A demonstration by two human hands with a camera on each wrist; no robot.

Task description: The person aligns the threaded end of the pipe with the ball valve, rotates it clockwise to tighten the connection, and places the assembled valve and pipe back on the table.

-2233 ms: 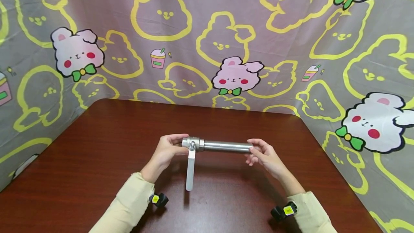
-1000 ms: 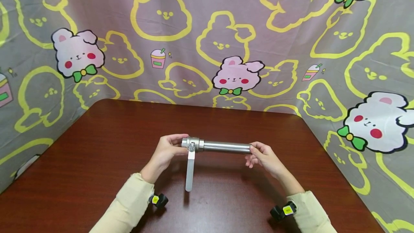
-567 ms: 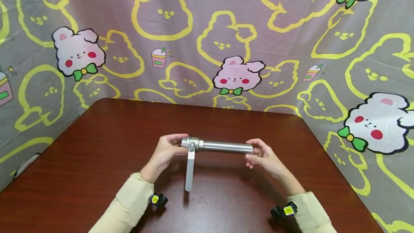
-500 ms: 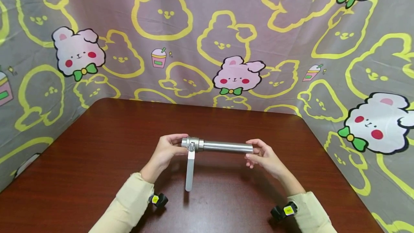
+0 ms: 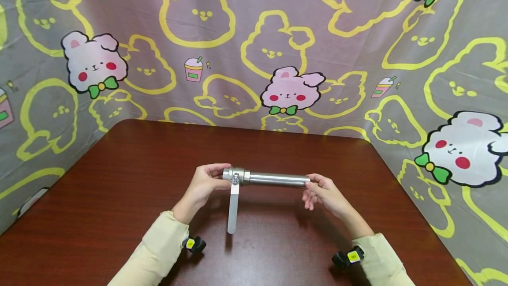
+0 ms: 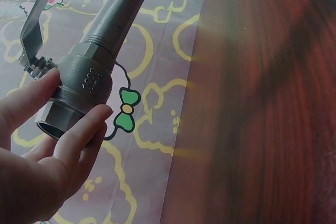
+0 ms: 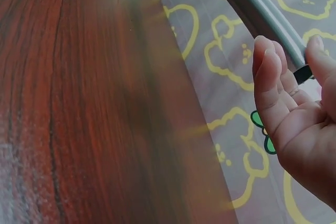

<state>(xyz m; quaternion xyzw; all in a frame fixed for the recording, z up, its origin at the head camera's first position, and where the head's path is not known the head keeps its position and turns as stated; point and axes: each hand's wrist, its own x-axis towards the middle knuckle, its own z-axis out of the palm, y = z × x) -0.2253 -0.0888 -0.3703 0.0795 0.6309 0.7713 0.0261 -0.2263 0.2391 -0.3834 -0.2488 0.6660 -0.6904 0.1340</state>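
A metal ball valve (image 5: 237, 176) is held up over the table, its long lever handle (image 5: 233, 211) pointing toward me. My left hand (image 5: 204, 185) grips the valve's free end, thumb on one side and fingers on the other. From the valve's other end a smooth steel pipe (image 5: 278, 179) extends to the right; a few threads show where it enters the valve in the left wrist view. My right hand (image 5: 326, 193) pinches the pipe's far end between thumb and fingers. In the right wrist view the thumb (image 7: 318, 56) lies against the pipe beside its dark open end.
The dark red-brown wooden table (image 5: 158, 153) spreads beneath both hands. A grey-pink curtain (image 5: 222, 12) with cartoon bunnies encloses its back and sides. Black wrist cameras (image 5: 194, 245) sit at both cream sleeves.
My right thumb has moved up on the pipe's end while the fingertips have shifted round behind it. The left hand and valve stay in place.
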